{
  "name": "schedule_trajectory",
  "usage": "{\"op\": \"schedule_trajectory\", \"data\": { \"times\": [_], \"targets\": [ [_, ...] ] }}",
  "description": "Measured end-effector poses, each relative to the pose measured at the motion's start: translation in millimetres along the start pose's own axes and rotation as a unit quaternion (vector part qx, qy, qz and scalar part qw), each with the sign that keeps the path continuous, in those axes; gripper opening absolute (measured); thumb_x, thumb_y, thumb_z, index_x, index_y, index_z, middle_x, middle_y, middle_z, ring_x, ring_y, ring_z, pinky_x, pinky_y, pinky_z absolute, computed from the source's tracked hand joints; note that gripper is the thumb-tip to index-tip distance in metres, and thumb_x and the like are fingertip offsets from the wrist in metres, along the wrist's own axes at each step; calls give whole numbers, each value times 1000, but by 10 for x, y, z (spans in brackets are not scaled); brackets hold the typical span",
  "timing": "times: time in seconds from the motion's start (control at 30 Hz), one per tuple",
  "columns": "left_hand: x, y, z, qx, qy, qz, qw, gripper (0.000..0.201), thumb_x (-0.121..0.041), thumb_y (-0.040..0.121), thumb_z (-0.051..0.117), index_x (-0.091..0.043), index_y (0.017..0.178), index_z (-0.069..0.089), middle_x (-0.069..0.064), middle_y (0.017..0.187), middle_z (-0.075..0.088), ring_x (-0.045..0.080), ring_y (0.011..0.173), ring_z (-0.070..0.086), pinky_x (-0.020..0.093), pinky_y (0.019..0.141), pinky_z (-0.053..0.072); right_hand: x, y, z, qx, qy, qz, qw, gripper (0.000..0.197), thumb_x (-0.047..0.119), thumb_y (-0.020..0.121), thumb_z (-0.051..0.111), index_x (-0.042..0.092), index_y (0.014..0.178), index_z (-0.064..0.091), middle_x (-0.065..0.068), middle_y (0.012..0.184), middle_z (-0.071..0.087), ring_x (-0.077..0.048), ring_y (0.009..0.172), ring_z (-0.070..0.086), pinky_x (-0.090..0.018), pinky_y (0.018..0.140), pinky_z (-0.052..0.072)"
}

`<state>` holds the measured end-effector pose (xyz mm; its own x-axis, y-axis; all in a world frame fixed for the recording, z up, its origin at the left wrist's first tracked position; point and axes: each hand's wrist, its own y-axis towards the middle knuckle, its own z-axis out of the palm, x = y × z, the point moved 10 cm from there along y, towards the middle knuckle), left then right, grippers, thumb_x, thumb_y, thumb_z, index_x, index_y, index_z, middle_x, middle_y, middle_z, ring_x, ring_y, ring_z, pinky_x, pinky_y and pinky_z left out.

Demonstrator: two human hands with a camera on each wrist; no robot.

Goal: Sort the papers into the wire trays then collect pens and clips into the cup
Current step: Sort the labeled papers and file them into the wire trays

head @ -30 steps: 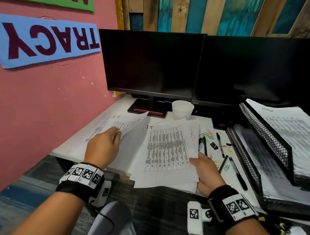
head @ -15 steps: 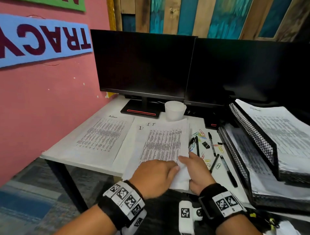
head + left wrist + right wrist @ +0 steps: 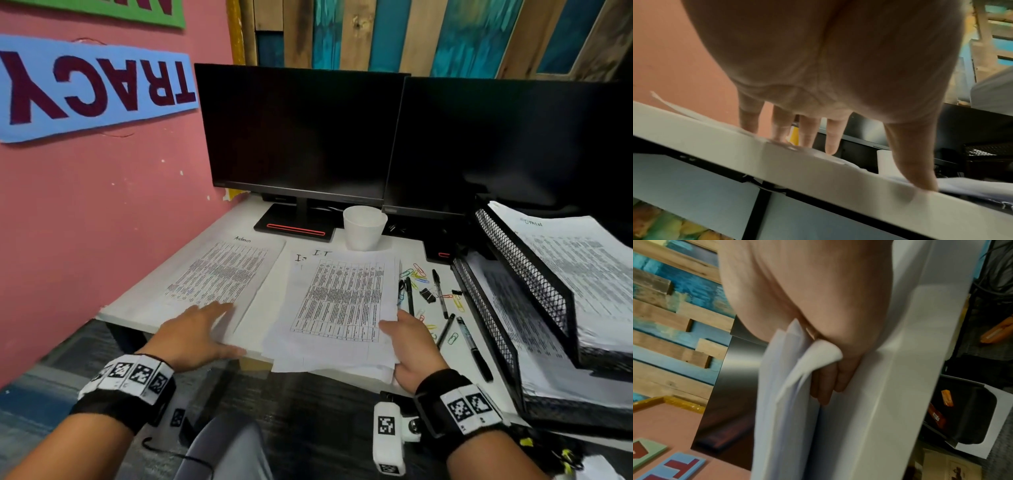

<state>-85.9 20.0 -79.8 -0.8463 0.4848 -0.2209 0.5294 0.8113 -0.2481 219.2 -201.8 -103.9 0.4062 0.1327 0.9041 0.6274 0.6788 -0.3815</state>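
Observation:
A stack of printed papers marked "I.T" (image 3: 342,301) lies mid-desk, its near edge hanging over the front. My right hand (image 3: 404,342) grips its right edge, thumb on top and fingers (image 3: 828,386) curled beneath the paper stack (image 3: 781,410). A sheet marked "Admin" (image 3: 222,274) lies flat to the left. My left hand (image 3: 202,329) rests on its near edge with fingers (image 3: 830,138) straight and spread. The white cup (image 3: 364,228) stands behind the papers. Pens (image 3: 440,291) and coloured clips (image 3: 416,274) lie scattered to the right. Black wire trays (image 3: 527,284) hold papers.
Two dark monitors (image 3: 301,137) stand along the back of the white desk (image 3: 144,308), and a pink wall closes in the left side. A black binder clip (image 3: 427,294) lies among the pens. The stacked trays fill the right end of the desk.
My left hand laid the Admin sheet flat at the left, went briefly to the I.T stack, and now rests on the Admin sheet. My right hand still holds the stack's right edge.

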Motion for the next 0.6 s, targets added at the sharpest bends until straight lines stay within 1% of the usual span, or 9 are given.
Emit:
{"op": "schedule_trajectory", "data": {
  "times": [0.03,0.1,0.17,0.2,0.23,0.33,0.43,0.53,0.6],
  "targets": [
    [30,-30,-26,-11,0,2,1000,100,-72,70,77,-47,155,32,-8,159,46,21,140,49,43,110,47,1,3,3,-2,-5,-3,1000,36,-6,103,46,8,129,67,-17,114,78,-38,101,75,-43,72,64],
    [89,-84,-88,-45,-6,4,999,72,-52,75,81,-49,141,53,-11,142,63,17,124,61,37,100,52,-7,8,19,-2,-10,-8,1000,36,-7,103,46,8,127,68,-16,111,78,-38,98,76,-43,71,64],
    [160,-120,-206,-97,-41,-6,994,32,-38,86,75,-46,116,72,-11,121,75,20,111,68,33,88,53,-9,4,30,-2,-12,-12,1000,36,-7,103,46,9,126,68,-15,109,79,-35,94,77,-41,68,64],
    [174,-148,-284,-126,-69,-7,990,15,-32,92,71,-43,102,76,-10,105,78,22,100,69,32,80,52,-9,4,28,-2,-12,-15,1000,36,-8,102,46,9,126,69,-15,108,79,-35,94,77,-41,68,64],
    [193,-165,-353,-155,-97,-9,983,16,-28,97,67,-39,93,77,-9,91,76,22,91,68,32,74,49,-12,8,27,-3,-12,-16,1000,37,-8,102,47,9,126,68,-15,109,79,-35,95,77,-42,70,64],
    [142,-224,-555,-228,-179,-5,957,18,-28,101,64,-27,100,81,-4,84,74,24,87,67,33,73,47,-26,26,17,-5,-14,-19,1000,38,-8,102,46,9,128,68,-15,111,79,-37,99,76,-44,75,64],
    [-138,-273,-651,-250,-219,8,943,32,-30,102,61,-21,72,68,-3,56,55,22,63,54,33,60,39,-42,42,11,-7,-11,-17,1000,38,-7,102,46,10,128,68,-15,111,79,-37,99,76,-46,76,64],
    [-611,-285,-658,-238,-221,61,944,39,-28,106,55,-20,68,58,-4,53,50,16,56,51,29,56,37,-56,59,-2,-13,-11,-15,1000,39,-8,102,45,10,128,69,-15,112,79,-38,102,75,-55,85,62],
    [-967,-296,-623,-230,-195,108,948,33,-24,107,51,-26,76,60,-5,62,61,12,61,56,29,56,38,-56,59,-4,-15,-9,-14,1000,40,-8,102,44,10,128,69,-15,113,78,-39,104,74,-57,89,61]
  ]
}}
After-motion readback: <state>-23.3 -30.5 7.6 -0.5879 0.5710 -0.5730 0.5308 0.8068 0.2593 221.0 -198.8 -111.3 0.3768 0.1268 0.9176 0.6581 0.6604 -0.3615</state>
